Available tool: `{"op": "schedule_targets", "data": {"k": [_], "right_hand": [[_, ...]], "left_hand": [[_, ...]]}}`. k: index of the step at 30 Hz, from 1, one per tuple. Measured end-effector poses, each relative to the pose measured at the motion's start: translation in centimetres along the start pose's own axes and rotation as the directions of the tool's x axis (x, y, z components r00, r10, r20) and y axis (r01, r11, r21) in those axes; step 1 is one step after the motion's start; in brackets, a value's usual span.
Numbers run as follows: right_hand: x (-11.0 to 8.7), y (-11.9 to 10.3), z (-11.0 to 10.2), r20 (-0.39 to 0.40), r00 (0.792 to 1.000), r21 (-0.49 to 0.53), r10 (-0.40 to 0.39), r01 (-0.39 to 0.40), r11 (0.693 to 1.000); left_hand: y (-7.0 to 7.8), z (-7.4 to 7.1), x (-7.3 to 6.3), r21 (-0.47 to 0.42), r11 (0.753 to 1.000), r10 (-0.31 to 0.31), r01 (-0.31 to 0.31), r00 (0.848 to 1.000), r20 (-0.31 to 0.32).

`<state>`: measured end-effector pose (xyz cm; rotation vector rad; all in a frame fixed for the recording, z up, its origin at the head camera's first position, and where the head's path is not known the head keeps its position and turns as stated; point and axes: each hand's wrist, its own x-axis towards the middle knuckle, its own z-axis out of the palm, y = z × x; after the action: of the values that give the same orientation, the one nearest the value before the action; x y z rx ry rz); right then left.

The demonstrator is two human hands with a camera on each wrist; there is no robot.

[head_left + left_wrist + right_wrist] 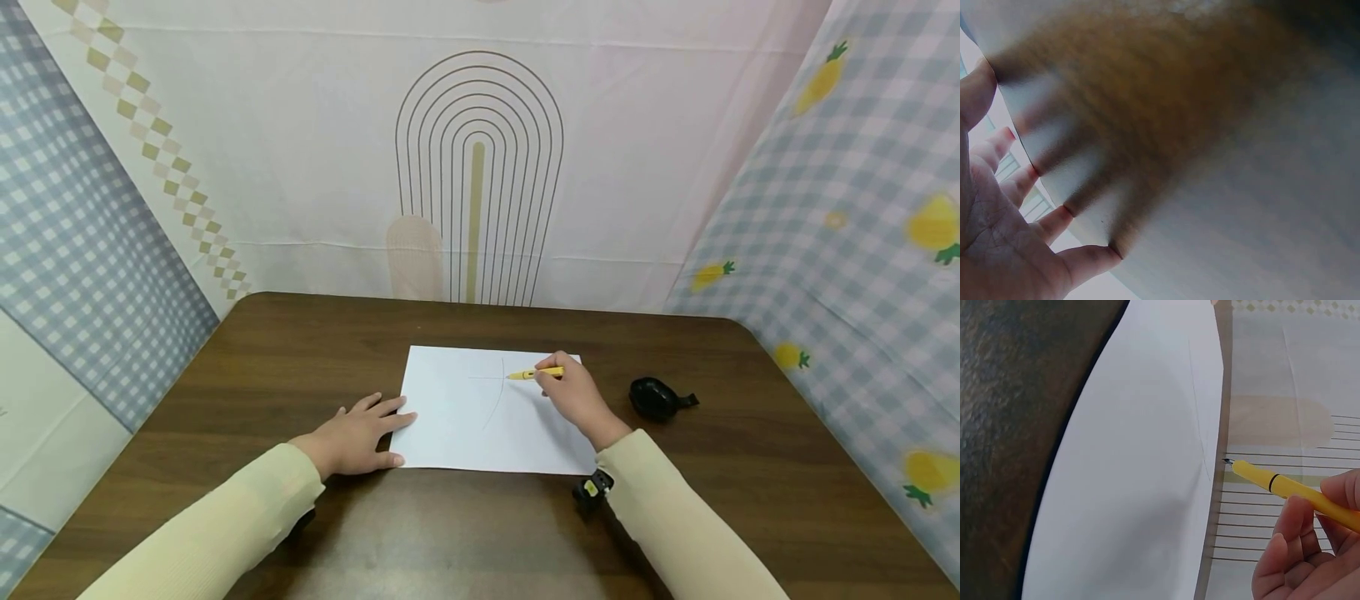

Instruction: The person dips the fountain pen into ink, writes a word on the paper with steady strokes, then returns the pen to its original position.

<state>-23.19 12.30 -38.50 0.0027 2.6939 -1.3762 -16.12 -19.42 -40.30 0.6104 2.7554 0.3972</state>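
Note:
A white sheet of paper [450,433] lies on the brown wooden table, bearing a thin curved line and a short horizontal line that crosses it. My right hand [576,395] pinches a yellow pen [534,374] between thumb and fingers, its tip near where the lines meet. In the right wrist view the dark nib of the pen [1297,489] shows beside the paper [1116,456]. My left hand [358,437] rests with spread fingers on the table, fingertips over the paper's left edge. The left wrist view shows that hand's [1004,231] palm and fingers.
To the right of the paper sits a glossy black object [654,399] with a short tab. The brown table [300,350] ends at a white patterned cloth [315,150] behind, and a checked cloth [862,275] hangs at the right.

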Motion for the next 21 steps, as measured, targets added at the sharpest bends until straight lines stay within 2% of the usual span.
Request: {"op": "schedule_targets", "data": {"k": [21], "right_hand": [[0.67,0.39,0.31,0.018,1.000,-0.011,0.006,-0.006,1.000]], "left_hand": [[-0.14,0.07,-0.09,0.000,1.000,0.003,-0.003,1.000,-0.003]]}}
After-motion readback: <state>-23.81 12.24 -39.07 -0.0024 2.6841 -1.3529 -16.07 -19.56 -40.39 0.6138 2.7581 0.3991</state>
